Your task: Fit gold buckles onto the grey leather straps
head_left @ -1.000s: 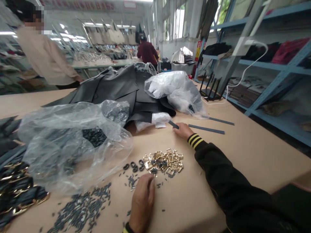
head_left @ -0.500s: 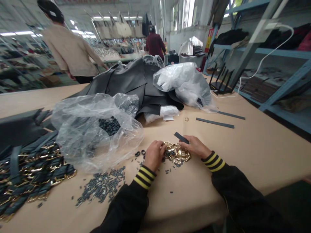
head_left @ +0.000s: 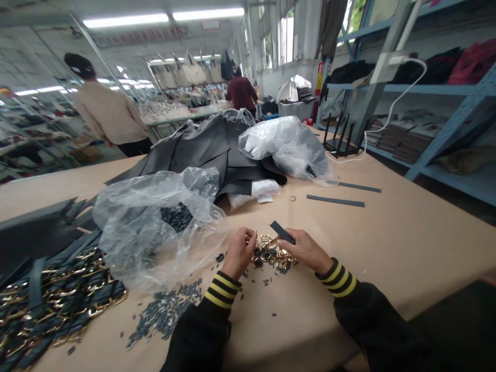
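Note:
My right hand (head_left: 306, 250) is closed on a short dark grey strap (head_left: 282, 232), whose end sticks up past my fingers. My left hand (head_left: 240, 251) pinches a small gold buckle (head_left: 253, 238) lifted just off the heap. Between both hands lies a pile of gold metal buckles (head_left: 273, 254) on the tan table (head_left: 406, 243). Small dark loops (head_left: 220, 257) and scattered dark grey pieces (head_left: 166, 310) lie left of the pile.
A clear plastic bag (head_left: 155, 222) with dark pieces sits to the left, finished straps with gold buckles (head_left: 58, 299) at far left. Grey leather sheets (head_left: 205, 150), a white bag (head_left: 287, 144) and two long straps (head_left: 335, 200) lie behind. Two people stand beyond the table; blue shelves on the right.
My right hand drew back from the far strips with a strap to the buckle pile. My left hand moved up to the pile and now lifts a buckle.

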A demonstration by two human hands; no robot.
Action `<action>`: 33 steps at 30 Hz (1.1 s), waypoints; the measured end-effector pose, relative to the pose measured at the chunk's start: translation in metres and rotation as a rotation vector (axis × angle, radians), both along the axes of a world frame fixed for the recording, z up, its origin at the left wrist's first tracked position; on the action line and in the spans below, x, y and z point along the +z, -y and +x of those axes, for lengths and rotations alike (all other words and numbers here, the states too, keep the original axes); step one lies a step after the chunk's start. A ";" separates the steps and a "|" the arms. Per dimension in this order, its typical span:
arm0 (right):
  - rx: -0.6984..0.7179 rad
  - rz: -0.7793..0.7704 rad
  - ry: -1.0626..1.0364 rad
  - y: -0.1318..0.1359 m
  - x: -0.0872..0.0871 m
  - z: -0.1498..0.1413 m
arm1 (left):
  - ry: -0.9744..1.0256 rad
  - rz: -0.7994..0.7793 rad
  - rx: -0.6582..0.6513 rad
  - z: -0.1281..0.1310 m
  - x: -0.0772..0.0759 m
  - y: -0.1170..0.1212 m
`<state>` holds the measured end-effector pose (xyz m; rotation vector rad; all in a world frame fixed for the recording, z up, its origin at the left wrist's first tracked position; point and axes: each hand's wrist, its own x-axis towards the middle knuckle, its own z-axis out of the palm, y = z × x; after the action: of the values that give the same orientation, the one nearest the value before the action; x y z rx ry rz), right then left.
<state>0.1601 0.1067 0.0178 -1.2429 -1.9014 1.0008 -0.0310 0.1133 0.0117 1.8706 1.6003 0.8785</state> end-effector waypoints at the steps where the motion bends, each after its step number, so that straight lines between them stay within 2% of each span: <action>1: -0.007 0.002 -0.018 0.001 0.002 -0.005 | 0.029 -0.010 -0.010 -0.001 0.002 0.002; 5: -0.061 0.040 -0.036 0.003 0.005 -0.028 | 0.086 0.006 -0.021 0.002 0.007 0.010; 10: -0.111 0.086 -0.086 0.002 -0.003 -0.049 | 0.043 0.121 0.058 0.010 0.009 0.020; 13: -0.018 -0.070 -0.210 0.000 -0.008 -0.048 | 0.042 0.172 0.084 0.013 0.005 0.029; 17: 0.112 -0.462 -0.381 0.009 -0.012 -0.042 | 0.191 0.213 0.061 0.019 -0.007 0.045; 18: 0.122 -0.508 -0.415 0.012 -0.013 -0.041 | 0.237 0.220 0.055 0.022 -0.011 0.049; 20: 0.149 -0.481 -0.474 0.020 -0.014 -0.040 | 0.331 0.217 0.052 0.026 -0.018 0.055; 22: 0.164 -0.359 -0.466 0.026 -0.015 -0.040 | 0.435 0.168 0.059 0.029 -0.022 0.060; 25: 0.128 -0.209 -0.326 0.034 -0.013 -0.043 | 0.566 0.015 0.102 0.028 -0.025 0.064; 28: 0.100 -0.199 -0.217 0.042 -0.010 -0.045 | 0.713 -0.138 0.135 0.023 -0.019 0.070; 30: 0.089 -0.197 -0.197 0.048 -0.006 -0.044 | 0.819 -0.240 0.112 0.019 -0.012 0.077; 33: 0.117 -0.205 -0.207 0.056 0.001 -0.039 | 0.876 -0.350 0.048 0.014 0.003 0.091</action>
<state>0.1212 0.0503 0.0189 -1.1005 -1.7611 1.3597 -0.0168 0.0228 0.0143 0.9785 1.1332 1.1330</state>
